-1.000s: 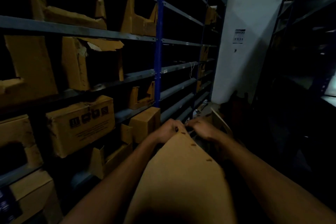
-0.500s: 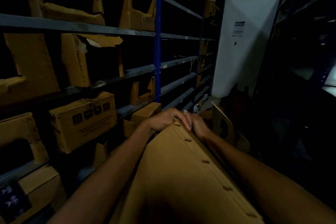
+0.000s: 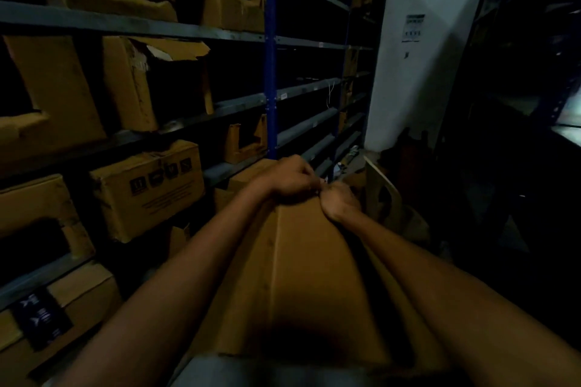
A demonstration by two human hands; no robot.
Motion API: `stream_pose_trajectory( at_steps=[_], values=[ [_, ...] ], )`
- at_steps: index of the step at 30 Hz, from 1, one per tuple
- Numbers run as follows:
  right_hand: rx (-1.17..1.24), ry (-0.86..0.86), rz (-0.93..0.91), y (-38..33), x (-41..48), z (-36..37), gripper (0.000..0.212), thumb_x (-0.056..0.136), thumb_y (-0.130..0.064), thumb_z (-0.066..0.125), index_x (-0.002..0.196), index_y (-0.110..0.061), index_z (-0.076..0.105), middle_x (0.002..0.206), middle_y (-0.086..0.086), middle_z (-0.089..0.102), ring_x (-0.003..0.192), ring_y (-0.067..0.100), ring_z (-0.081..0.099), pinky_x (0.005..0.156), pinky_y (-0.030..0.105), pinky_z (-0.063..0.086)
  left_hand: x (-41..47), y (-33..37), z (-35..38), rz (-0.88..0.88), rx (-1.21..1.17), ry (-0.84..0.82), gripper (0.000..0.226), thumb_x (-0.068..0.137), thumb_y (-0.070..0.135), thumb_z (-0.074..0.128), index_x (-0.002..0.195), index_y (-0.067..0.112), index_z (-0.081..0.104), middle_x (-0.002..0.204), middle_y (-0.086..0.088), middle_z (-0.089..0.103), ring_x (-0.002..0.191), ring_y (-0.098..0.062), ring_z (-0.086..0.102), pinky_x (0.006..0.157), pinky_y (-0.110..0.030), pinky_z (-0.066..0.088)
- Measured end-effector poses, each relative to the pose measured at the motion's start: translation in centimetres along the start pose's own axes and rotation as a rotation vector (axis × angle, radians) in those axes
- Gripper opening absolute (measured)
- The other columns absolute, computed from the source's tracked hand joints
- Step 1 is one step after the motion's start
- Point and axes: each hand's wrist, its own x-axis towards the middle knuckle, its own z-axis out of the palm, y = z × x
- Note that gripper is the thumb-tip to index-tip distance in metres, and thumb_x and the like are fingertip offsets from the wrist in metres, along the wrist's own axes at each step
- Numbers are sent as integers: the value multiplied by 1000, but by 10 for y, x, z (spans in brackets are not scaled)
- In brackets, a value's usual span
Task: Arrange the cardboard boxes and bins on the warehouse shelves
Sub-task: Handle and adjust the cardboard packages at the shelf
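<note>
A long folded brown cardboard sheet [image 3: 301, 276] lies lengthwise in front of me, creased along its middle, reaching from my body toward the shelves. My left hand [image 3: 289, 181] is curled over its far top edge, gripping it. Right beside it, my right hand [image 3: 338, 203] clasps the same far edge, fingers closed and touching the left hand. The fingertips of both hands are hidden behind the cardboard edge.
Metal shelving [image 3: 220, 34] with a blue upright [image 3: 269, 72] runs along the left, holding cut-out cardboard bins [image 3: 232, 3] and a closed printed box [image 3: 151, 188]. A white wall [image 3: 418, 72] closes the aisle; dark shelving [image 3: 518, 104] stands at the right. Loose cardboard [image 3: 382, 195] leans beyond my hands.
The cardboard has folded along a middle crease into a ridge. My hands have shifted from the flat sheet's tip to gripping its far edge close together, and the row of slots is out of sight.
</note>
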Motion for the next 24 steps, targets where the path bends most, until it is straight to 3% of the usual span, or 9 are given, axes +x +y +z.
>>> stream_pose_trajectory(
  at_steps=[2,6,11,13,17,22,24],
  values=[
    [-101,87,14,-7,-2,2,50,103,-46,27,105,-8,61,116,17,61,105,35,59,80,37,44,0,3,10,-67,254,86,46,95,45,49,59,17,50,60,-2,48,56,-17,48,54,-31,37],
    [-232,234,-36,-18,-6,2,55,103,-45,23,107,-7,63,117,19,63,107,36,59,84,39,44,-4,-9,20,-109,568,429,41,99,39,36,83,10,60,84,-11,64,75,-28,62,61,-32,42],
    [-281,323,-192,-20,-1,-10,58,102,-48,25,77,-9,60,90,15,66,85,33,63,67,34,41,6,-26,17,-165,460,474,41,95,43,37,76,16,62,79,-7,63,73,-27,62,61,-32,45],
    [-355,300,-236,-4,3,-21,67,100,-55,19,75,-9,61,80,10,62,79,29,62,66,32,43,6,-39,7,-226,377,502,45,95,45,40,66,14,57,73,-7,61,69,-27,60,58,-32,44],
    [-507,234,-179,40,5,-49,73,94,-67,10,71,-16,58,81,10,64,76,28,63,79,40,52,1,-77,-13,-301,283,553,52,96,43,44,55,13,53,61,-8,57,57,-25,56,50,-28,36],
    [-556,316,-142,39,3,-45,60,99,-50,22,78,-13,64,87,13,68,77,29,64,75,37,52,-6,-89,-3,-264,385,650,53,99,40,42,54,12,49,61,-11,57,58,-27,56,53,-31,39],
    [-562,326,-148,28,2,-36,56,99,-47,26,79,-13,65,86,11,68,77,29,64,73,35,50,-4,-83,13,-192,443,619,52,100,42,38,56,17,45,63,-9,56,58,-24,55,52,-29,31]
  ],
)
